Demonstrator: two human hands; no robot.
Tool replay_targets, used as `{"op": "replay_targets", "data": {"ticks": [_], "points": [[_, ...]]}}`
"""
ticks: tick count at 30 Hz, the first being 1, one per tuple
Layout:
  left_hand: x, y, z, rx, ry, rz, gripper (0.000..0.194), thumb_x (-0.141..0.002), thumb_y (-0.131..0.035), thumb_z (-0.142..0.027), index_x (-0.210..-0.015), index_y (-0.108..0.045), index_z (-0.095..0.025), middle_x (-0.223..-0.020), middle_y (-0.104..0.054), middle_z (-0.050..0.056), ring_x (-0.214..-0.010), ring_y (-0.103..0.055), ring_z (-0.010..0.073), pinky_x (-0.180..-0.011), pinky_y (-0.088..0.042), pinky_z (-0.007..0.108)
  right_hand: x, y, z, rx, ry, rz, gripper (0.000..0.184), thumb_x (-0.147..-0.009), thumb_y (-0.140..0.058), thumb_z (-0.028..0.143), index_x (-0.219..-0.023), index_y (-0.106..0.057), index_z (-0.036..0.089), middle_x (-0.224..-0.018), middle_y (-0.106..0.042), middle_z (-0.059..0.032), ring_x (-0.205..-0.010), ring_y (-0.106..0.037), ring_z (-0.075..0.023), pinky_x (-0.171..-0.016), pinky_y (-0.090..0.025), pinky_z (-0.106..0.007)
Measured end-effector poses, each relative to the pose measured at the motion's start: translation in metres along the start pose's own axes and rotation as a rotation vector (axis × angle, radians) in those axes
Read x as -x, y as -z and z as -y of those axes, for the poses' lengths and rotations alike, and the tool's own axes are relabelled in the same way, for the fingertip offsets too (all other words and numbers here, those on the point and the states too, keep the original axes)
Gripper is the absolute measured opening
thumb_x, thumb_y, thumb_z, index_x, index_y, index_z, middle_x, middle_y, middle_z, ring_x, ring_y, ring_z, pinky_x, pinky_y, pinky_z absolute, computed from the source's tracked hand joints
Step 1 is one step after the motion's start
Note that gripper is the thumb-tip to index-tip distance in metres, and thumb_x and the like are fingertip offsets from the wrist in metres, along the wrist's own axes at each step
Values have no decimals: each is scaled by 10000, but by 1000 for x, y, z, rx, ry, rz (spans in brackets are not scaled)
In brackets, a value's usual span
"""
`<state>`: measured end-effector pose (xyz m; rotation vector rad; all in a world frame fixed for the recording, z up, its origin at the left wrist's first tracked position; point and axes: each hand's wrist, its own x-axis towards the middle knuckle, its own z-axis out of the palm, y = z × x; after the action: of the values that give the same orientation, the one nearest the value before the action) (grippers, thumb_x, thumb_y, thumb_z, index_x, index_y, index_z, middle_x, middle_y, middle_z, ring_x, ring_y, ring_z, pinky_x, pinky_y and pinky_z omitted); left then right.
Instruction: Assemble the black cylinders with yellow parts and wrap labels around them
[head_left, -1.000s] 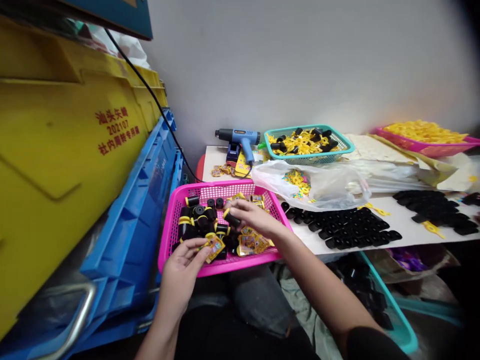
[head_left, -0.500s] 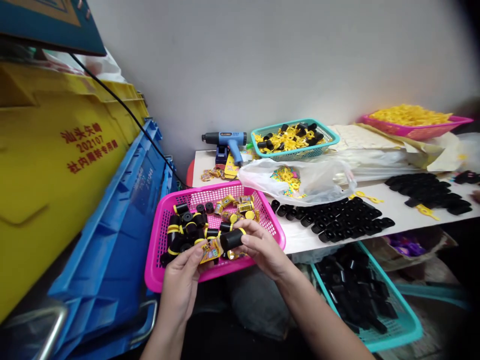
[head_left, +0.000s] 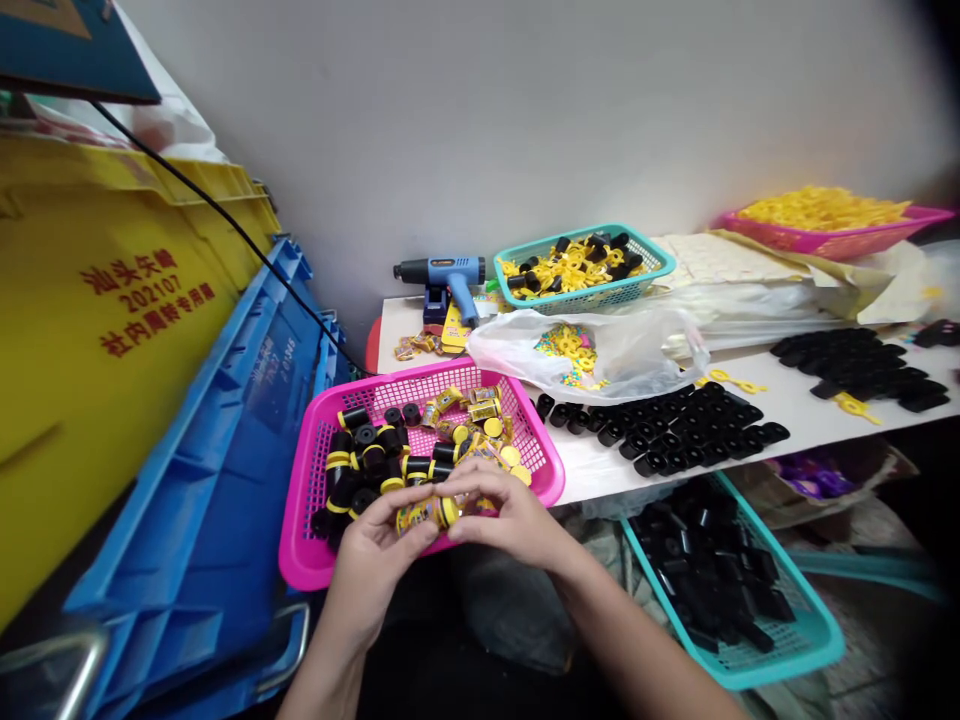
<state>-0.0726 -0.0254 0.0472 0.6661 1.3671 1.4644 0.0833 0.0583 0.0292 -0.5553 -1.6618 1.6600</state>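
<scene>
1. A person's 2 bare hands meet over the near edge of a bright pink basket point(head_left: 291, 545), seen from the wearer's own viewpoint.
2. Between the hands is a small cylinder point(head_left: 421, 515) with a printed, mostly yellow wrap and a yellow band near its right end. It lies roughly sideways, above the basket's near rim.
3. The left hand point(head_left: 371, 540) pinches the cylinder's left part, thumb on the near side and fingers over the far side.
4. The right hand point(head_left: 506, 515) is curled at the cylinder's right end, thumb and fingers closing around it – how firmly they press, I cannot tell.
5. Inside the basket, black cylinders with yellow rims point(head_left: 373, 455) crowd the left side; yellow, printed-wrapped pieces point(head_left: 484, 408) gather at the right.
6. Beyond it, on a white table point(head_left: 574, 478), are a blue-and-black heat gun point(head_left: 454, 270), a teal basket point(head_left: 592, 302) of yellow and black parts, and a clear plastic bag point(head_left: 649, 350) with colourful bits.
7. Right of the pink basket, black pieces point(head_left: 667, 435) stand in close rows. Below the table edge is another teal basket point(head_left: 821, 655), full of black parts.
8. At the left stand a yellow crate point(head_left: 52, 360) with red lettering and a blue crate point(head_left: 202, 490).
</scene>
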Motion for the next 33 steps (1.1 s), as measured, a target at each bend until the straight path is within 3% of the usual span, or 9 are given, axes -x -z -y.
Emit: {"op": "replay_targets", "data": {"ticks": [4, 8, 11, 14, 17, 19, 23, 27, 33], "points": [[2, -6, 3, 10, -13, 20, 306, -550, -854, -284, -825, -754, -194, -892, -753, 56, -852, -697, 208, -765, -564, 275, -2, -12, -9, -462, -228, 9, 332, -768, -706, 447, -1054, -687, 279, -1023, -626, -23, -922, -589, -155, -816, -453, -288], [0, -6, 10, 22, 9, -12, 295, -546, -852, -275, -808, -745, -190, -886, -751, 52, -855, -691, 205, -754, -562, 277, -7, -18, -15, -492, -231, -9, 281, -744, -735, 425, -939, -701, 226, -953, -639, -8, -836, -582, -126, -803, -440, -258], [1, -1, 13, 28, 19, -29, 310, -549, -847, -284, -818, -734, -177, -891, -746, 57, -865, -687, 209, -780, -554, 289, -4, -19, -16, -342, -180, -24, 293, -768, -705, 442, -957, -683, 218, -975, -631, -20, -898, -579, -152, -837, -440, -284], [4, 2, 10, 22, 1, -31, 317, -570, -836, -299, -829, -703, -176, -887, -735, 52, -844, -686, 200, -771, -550, 279, 1, -20, -9, -126, -64, 34, 436, -799, -651, 494, -1153, -608, 243, -1088, -585, -55, -1016, -553, -188, -879, -440, -328], [5, 0, 3, 38, -43, -59, 490, -598, -822, -310, -1039, -623, -237, -944, -719, 33, -869, -685, 191, -751, -548, 266, -9, -16, 6, 236, 166, 144, 482, -769, -695, 463, -1190, -595, 249, -1122, -581, -76, -1063, -536, -211, -927, -419, -361], [4, -1, -1, 48, -81, -65, 665, -639, -789, -368, -1234, -504, -287, -1093, -686, 53, -952, -674, 210, -792, -547, 303, -30, -7, 16, 464, 244, 113, 395, -786, -688, 420, -1131, -627, 239, -1056, -630, -73, -1009, -564, -213, -921, -419, -374], [-4, 8, -3, 17, -121, -124, 643, -741, -687, -459, -1302, -456, -245, -1223, -631, 109, -1040, -643, 223, -851, -527, 331, -83, 26, 25, 1001, 60, -46, 453, -809, -656, 400, -1202, -592, 184, -1146, -617, -125, -1068, -533, -260, -944, -385, -431], [-10, 28, 5, 27, -83, -178, 525, -734, -701, -443, -1175, -573, -188, -1049, -709, 90, -905, -675, 206, -777, -538, 307, -96, 47, 20, 1331, -120, 187, 259, -858, -604, 366, -960, -704, 150, -960, -644, -127, -1001, -539, -265, -906, -384, -406], [-9, 35, 9, 36, -70, -136, 424, -746, -697, -440, -1064, -620, -169, -957, -727, 73, -830, -668, 178, -755, -532, 285, -70, 35, 2, 1344, -47, 466, 356, -717, -742, 468, -941, -712, 193, -1012, -592, -103, -1020, -475, -276, -848, -380, -394]]}}
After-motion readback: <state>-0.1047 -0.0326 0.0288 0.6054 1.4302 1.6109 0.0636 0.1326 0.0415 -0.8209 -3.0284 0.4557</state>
